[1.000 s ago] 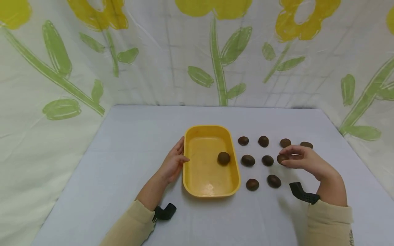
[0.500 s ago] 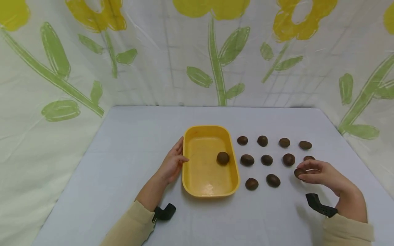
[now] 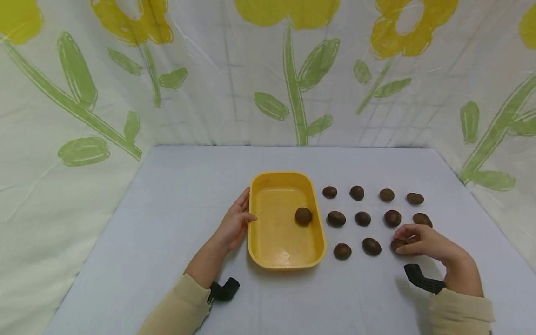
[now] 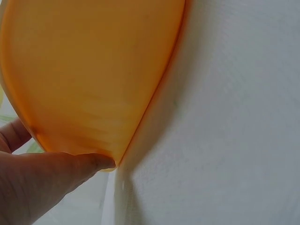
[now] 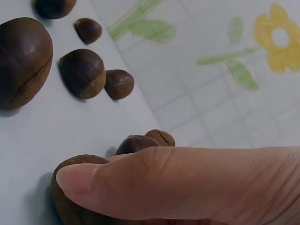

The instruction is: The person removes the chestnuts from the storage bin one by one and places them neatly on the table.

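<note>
A yellow plastic tray (image 3: 268, 253) lies on the table, with one brown chestnut (image 3: 303, 216) inside near its right wall. My left hand (image 3: 234, 225) grips the tray's left rim, thumb over the edge and fingers along the outer side; the left wrist view shows the thumb (image 4: 61, 173) at the rim close up. To the right of the tray, my right hand (image 3: 425, 244) pinches a chestnut (image 5: 75, 206) between thumb and fingers, low over the table at the right end of the front row. Part of that chestnut is hidden behind the thumb.
Several chestnuts stand in rows right of the tray: a back row (image 3: 357, 192), a middle row (image 3: 362, 218) and a front row (image 3: 371, 246). The white table (image 3: 176, 186) meets a flower-patterned curtain (image 3: 209, 93) at its back.
My right hand has moved with its chestnut from the middle row out to the right, then down to the front row's right end. My left hand has kept its grip on the tray.
</note>
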The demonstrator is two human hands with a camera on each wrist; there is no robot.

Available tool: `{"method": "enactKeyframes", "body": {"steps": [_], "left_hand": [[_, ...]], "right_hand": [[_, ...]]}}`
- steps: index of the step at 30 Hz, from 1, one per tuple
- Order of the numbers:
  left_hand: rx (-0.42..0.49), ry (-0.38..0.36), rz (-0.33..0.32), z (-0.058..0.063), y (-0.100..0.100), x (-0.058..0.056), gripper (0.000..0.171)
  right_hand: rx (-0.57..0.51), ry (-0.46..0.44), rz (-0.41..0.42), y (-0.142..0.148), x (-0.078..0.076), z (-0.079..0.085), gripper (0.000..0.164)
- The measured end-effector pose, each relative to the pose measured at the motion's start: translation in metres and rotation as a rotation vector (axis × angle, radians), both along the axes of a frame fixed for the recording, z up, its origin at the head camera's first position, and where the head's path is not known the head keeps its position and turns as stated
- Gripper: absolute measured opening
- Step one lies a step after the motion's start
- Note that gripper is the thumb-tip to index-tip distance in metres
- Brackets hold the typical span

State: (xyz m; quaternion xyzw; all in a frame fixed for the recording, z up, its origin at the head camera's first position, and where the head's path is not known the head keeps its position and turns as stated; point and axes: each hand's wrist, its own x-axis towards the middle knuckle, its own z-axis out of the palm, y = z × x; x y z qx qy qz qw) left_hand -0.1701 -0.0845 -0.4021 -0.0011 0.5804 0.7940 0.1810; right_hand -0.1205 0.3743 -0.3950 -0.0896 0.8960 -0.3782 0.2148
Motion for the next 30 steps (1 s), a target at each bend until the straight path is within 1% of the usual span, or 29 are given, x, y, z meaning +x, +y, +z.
{"method": "enactKeyframes", "body": {"steps": [4, 6, 10, 15, 19, 23, 24, 26, 30], "left_hand": [[0.007, 0.000, 0.004, 0.001, 0.000, 0.000, 0.083], [0.010, -0.006, 0.005, 0.001, 0.000, 0.000, 0.083], [0.008, 0.000, -0.002, 0.001, 0.000, -0.001, 0.084], [0.005, 0.011, -0.002, 0.001, 0.000, -0.002, 0.084], [0.011, 0.018, -0.005, 0.001, 0.000, -0.002, 0.084], [0.009, 0.006, -0.003, 0.001, 0.000, -0.002, 0.084], [0.008, 0.010, -0.007, 0.001, 0.000, -0.002, 0.084], [0.009, -0.004, 0.000, 0.001, 0.000, -0.001, 0.084], [0.013, -0.004, -0.003, 0.000, 0.000, 0.000, 0.085]], "right_hand": [[0.004, 0.047, 0.033, -0.001, -0.002, 0.000, 0.030], [0.006, 0.049, 0.035, -0.002, -0.002, 0.001, 0.031], [0.016, 0.018, 0.007, -0.003, -0.001, 0.003, 0.034], [0.028, 0.008, -0.016, -0.003, 0.001, 0.008, 0.036], [0.055, 0.030, -0.033, -0.003, 0.003, 0.011, 0.038], [0.104, 0.059, -0.076, -0.003, 0.005, 0.015, 0.042], [0.111, 0.065, -0.079, -0.003, 0.006, 0.015, 0.044], [0.124, 0.068, -0.083, -0.003, 0.007, 0.015, 0.045], [0.125, 0.071, -0.072, -0.002, 0.008, 0.015, 0.046]]}}
